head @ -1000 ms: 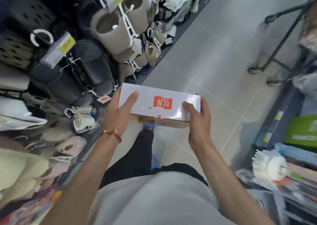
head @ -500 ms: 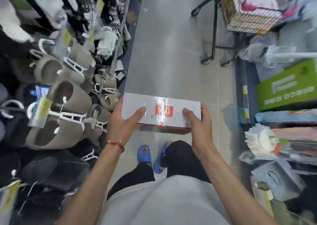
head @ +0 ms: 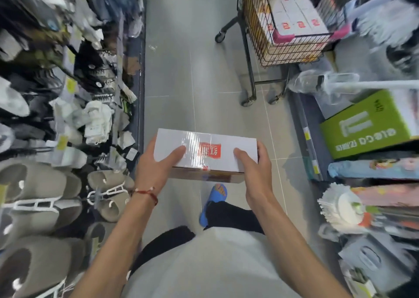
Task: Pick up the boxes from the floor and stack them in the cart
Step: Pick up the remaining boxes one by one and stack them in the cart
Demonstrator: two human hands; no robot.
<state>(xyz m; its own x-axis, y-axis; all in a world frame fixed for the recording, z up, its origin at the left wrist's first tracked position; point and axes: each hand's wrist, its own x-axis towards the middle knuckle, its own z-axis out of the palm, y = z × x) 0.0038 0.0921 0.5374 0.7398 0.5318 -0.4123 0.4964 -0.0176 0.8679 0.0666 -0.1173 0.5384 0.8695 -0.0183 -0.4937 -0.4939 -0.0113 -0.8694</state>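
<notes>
The person carries a white rectangular cardboard box with a red logo and a clear tape band [head: 205, 149] at the centre of the view, held flat in the air above the floor. The left hand [head: 156, 168] grips its 9 o'clock end, thumb laid across the top. The right hand [head: 256, 170] grips the 3 o'clock end in the same way.

At 1 o'clock, well apart from the box, stands a black wire shopping cart [head: 256, 32]. Several matching white boxes [head: 294, 11] are already stacked in it, so the task looks well under way. This box is lifted but not yet placed. No other box lies on the visible floor; whether more wait out of view cannot be told.

The grey tiled floor [head: 181, 59] runs from 6 to 12 o'clock as a narrow shop aisle. Grey slippers on white hangers [head: 40, 184] fill the shelves at 8 o'clock. A green printed carton [head: 367, 127] sits at 3 o'clock and a white mop head [head: 340, 207] at 4 o'clock.
</notes>
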